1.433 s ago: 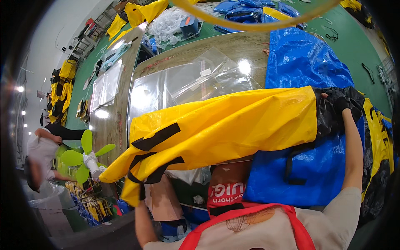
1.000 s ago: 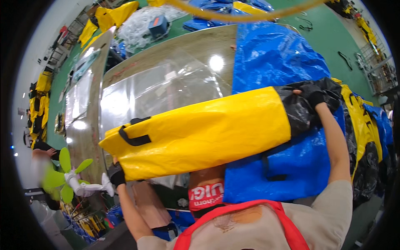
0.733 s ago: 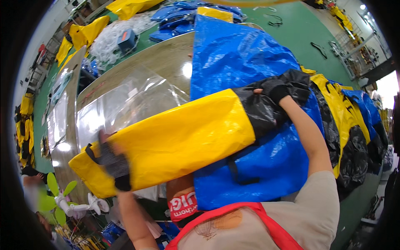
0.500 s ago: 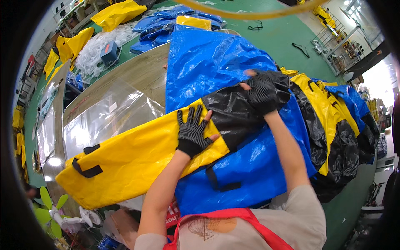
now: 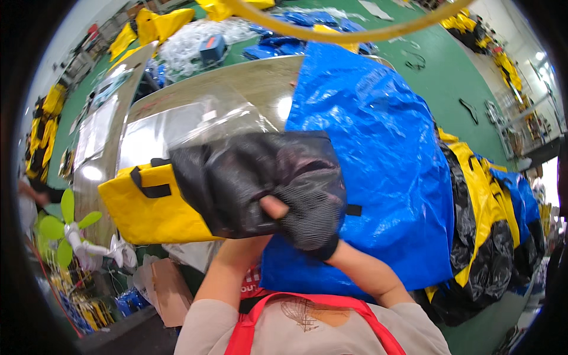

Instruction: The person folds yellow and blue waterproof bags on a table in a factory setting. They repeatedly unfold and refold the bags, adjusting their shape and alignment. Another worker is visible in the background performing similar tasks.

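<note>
My right hand (image 5: 310, 218), in a black dotted glove with bare thumb tip, grips the black end of a yellow-and-black tarpaulin bag (image 5: 157, 216). This black section (image 5: 236, 177) is folded leftward over the yellow part, which carries a black strap handle (image 5: 151, 184) at its left. My left forearm (image 5: 239, 260) goes in under the black fold, and the hand itself is hidden there. Beneath and to the right, a large blue tarpaulin sheet or bag (image 5: 384, 160) lies spread on the table, with a short black strap showing beside my right hand.
Clear plastic sheets (image 5: 204, 121) lie on the wooden table (image 5: 260, 74). At right is a heap of yellow-and-black bags (image 5: 482, 207). A small green-bladed fan (image 5: 71, 231) stands at the near left. A yellow hose-like loop (image 5: 343, 36) crosses the top. Blue packages (image 5: 266, 50) sit beyond the table.
My right hand has swung left, folding the bag's black end over its yellow part. My left hand, earlier flat on the yellow fabric with fingers spread, is now covered. The view has shifted.
</note>
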`<action>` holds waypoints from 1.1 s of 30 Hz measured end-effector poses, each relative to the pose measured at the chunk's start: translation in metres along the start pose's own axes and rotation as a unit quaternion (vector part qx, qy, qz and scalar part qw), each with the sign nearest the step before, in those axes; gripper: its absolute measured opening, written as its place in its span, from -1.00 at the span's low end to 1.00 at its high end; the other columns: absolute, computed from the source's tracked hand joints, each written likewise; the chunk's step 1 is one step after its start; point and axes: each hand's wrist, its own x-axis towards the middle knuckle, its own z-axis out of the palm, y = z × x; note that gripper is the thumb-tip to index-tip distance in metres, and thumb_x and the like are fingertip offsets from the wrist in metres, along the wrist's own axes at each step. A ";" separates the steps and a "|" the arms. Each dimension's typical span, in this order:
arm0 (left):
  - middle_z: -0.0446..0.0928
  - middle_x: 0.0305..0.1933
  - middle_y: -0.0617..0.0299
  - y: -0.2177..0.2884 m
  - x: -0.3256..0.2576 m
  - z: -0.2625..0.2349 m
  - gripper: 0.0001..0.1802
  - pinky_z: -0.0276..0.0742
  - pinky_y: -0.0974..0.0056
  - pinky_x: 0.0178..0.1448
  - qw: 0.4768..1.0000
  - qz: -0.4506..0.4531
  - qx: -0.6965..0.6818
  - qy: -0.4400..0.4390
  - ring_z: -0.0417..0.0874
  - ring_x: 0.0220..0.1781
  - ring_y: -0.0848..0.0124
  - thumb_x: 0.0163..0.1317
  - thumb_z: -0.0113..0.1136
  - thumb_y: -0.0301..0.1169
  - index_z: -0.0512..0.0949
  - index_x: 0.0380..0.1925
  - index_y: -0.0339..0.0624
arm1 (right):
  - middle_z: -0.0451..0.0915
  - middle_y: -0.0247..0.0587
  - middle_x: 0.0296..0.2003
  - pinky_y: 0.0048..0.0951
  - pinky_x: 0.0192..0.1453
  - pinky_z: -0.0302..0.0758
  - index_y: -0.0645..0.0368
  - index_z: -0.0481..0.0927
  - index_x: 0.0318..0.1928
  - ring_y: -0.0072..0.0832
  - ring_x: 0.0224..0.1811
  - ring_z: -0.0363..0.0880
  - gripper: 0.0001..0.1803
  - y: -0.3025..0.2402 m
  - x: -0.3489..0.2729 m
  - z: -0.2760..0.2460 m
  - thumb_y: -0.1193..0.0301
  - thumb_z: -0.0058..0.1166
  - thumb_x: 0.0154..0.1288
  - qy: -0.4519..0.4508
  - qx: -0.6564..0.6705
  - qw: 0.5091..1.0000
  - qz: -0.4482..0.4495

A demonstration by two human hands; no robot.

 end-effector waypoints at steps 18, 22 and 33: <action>0.20 0.39 0.02 -0.113 -0.135 -0.109 -0.23 -0.30 -0.29 0.44 0.991 -0.020 0.116 0.066 0.08 0.44 -0.10 0.15 -0.02 0.17 0.25 0.32 0.06 | 0.40 0.02 0.13 -0.05 0.15 0.32 0.08 0.41 0.18 -0.09 0.12 0.39 -0.18 -0.030 -0.008 0.089 -0.09 0.24 -0.06 -0.264 -0.064 0.962 0.014; 0.15 0.40 -0.07 -0.150 -0.155 -0.065 -0.29 -0.27 -0.29 0.44 0.991 -0.099 0.057 0.076 0.09 0.44 -0.07 0.18 0.07 -0.08 0.22 0.32 -0.09 | 0.42 -0.01 0.10 -0.05 0.15 0.31 0.13 0.50 0.06 -0.12 0.11 0.39 -0.37 -0.043 0.059 0.122 -0.03 0.14 0.08 -0.152 -0.003 0.988 -0.030; 0.37 0.26 0.02 -0.309 -0.383 -0.161 -0.28 0.28 0.17 0.33 0.712 -0.610 -0.270 0.217 0.40 0.25 0.12 0.26 0.11 0.04 0.32 0.23 -0.30 | 0.18 0.08 0.33 0.14 0.45 -0.24 -0.01 0.32 0.30 -0.01 0.43 -0.01 -0.35 -0.037 0.047 0.209 -0.03 -0.13 0.27 -0.274 -0.039 0.957 0.083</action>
